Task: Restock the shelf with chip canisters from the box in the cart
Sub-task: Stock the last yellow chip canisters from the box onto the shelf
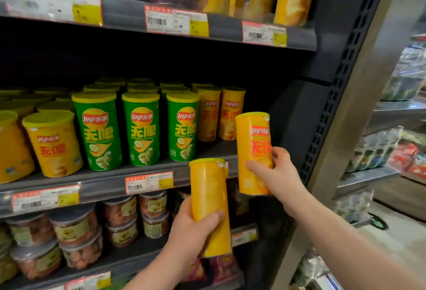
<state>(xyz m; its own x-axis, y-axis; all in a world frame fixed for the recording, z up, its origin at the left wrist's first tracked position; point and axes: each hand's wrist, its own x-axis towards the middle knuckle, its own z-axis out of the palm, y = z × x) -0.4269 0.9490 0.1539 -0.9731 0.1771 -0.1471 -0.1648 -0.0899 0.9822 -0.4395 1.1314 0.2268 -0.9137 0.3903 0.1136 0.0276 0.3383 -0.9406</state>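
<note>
My left hand (192, 232) grips a yellow chip canister (208, 195) upright, just below the middle shelf's front edge (103, 183). My right hand (276, 172) holds a second yellow canister (252, 142) upright, raised at the right end of that shelf. Behind it, two yellow canisters (220, 114) stand at the back right of the shelf, with bare shelf in front of them. Green canisters (140, 128) fill the shelf's middle, and wider yellow canisters (53, 144) stand at the left. The box and cart are out of view.
The shelf above (230, 29) carries tall yellow canisters and price tags. Round clear tubs (76, 227) fill the shelf below. A dark upright post (341, 77) bounds the shelving on the right, with another display of packaged goods (391, 151) beyond it.
</note>
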